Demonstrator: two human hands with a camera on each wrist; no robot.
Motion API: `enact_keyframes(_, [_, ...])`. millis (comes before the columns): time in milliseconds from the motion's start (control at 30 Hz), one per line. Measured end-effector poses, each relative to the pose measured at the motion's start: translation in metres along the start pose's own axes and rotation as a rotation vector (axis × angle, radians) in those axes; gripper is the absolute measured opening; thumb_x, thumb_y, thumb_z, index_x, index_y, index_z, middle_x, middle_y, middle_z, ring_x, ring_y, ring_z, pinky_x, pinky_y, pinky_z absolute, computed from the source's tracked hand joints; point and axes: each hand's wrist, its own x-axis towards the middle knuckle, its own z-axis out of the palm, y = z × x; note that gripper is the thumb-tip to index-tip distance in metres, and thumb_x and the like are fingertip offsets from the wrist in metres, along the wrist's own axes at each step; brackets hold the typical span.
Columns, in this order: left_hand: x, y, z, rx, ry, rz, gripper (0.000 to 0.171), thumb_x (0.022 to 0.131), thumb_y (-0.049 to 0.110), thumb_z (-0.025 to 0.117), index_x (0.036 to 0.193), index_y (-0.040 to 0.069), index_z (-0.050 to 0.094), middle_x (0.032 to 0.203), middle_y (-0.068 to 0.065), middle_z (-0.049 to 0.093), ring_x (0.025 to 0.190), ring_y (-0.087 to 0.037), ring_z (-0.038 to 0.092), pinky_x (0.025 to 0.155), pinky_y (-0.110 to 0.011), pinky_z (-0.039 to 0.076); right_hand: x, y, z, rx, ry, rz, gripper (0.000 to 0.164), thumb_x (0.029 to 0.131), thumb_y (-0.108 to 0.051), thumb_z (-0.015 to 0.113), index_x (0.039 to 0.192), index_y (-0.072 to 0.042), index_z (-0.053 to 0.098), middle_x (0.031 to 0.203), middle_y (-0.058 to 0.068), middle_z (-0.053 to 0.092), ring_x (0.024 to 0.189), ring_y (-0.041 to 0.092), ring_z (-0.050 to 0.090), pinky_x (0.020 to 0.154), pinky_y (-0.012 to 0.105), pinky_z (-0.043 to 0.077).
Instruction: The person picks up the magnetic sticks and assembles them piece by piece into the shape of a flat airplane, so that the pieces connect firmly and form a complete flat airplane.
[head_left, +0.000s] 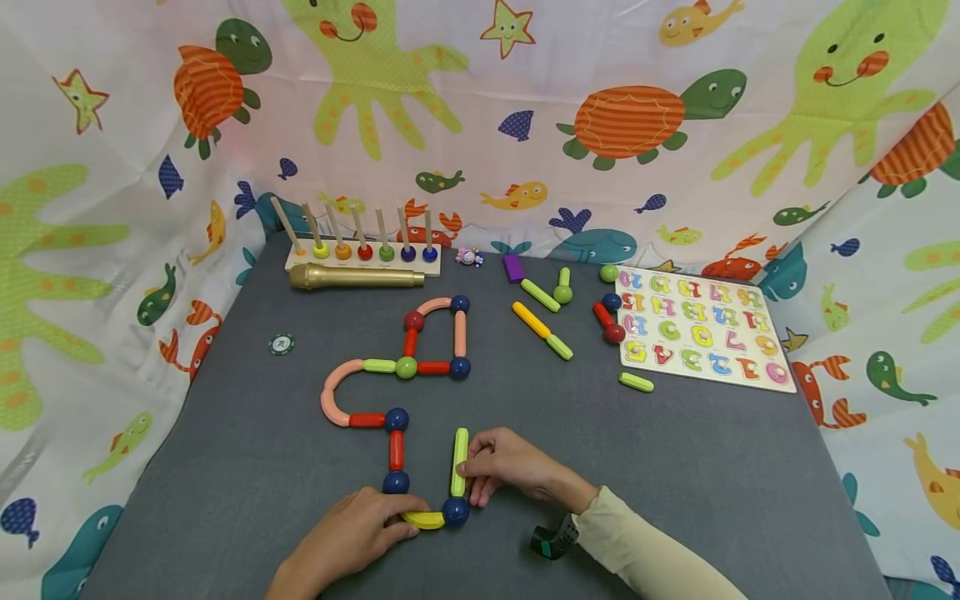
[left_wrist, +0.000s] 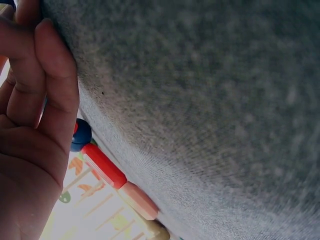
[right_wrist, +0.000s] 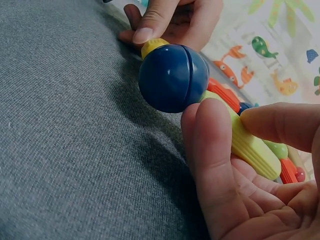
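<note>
The right hand (head_left: 517,468) pinches a straight, ridged, lime-green rod (head_left: 460,454), which points to twelve o'clock from a glossy, grooved navy-blue ball (head_left: 455,512). The left hand (head_left: 358,527) pinches a short, curved yellow rod (head_left: 424,521) meeting that ball at nine o'clock. Toward eleven o'clock, a winding, multicoloured rod-and-ball chain (head_left: 406,367) lies on the dark-grey tabletop (head_left: 675,483).

Head view: bright, even light; printed curtain (head_left: 480,117) pale, faintly pink at upper centre; detail clear. Left wrist view: dim; left hand (left_wrist: 37,115) in shade; grey cloth (left_wrist: 200,110) grainy and soft up close; curtain washed out at lower left. Right wrist view: cool, muted; faint sheen on blue ball (right_wrist: 170,77); broad, soft-edged shadows across cloth.
</note>
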Motion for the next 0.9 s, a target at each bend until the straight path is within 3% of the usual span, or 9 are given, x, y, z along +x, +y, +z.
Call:
enact_keyframes(500, [0.0004,0.0012,-0.0003,-0.001,-0.022,-0.028,0.019,0.098,0.018,0.08,0.117,0.02,0.08,0.092,0.017,0.072,0.07,0.002,0.062,0.064,-0.027,0.053,0.0024,0.0003,0.0025,-0.037,0.016,0.007,0.013,0.104,-0.009,0.068,0.097,0.003,0.067,0.088,0.021,0.073,0.061,0.012,0.069,0.055,0.026,0.057])
enact_keyframes(900, [0.002,0.0038,-0.0017,-0.001,-0.064,-0.078,0.02,0.098,0.016,0.08,0.117,0.017,0.081,0.092,0.014,0.074,0.071,0.0,0.065,0.066,-0.028,0.054,-0.0026,-0.0002,-0.0001,-0.199,0.045,-0.004,0.02,0.104,-0.013,0.07,0.096,0.005,0.07,0.084,0.028,0.074,0.053,0.012,0.067,0.049,0.025,0.055])
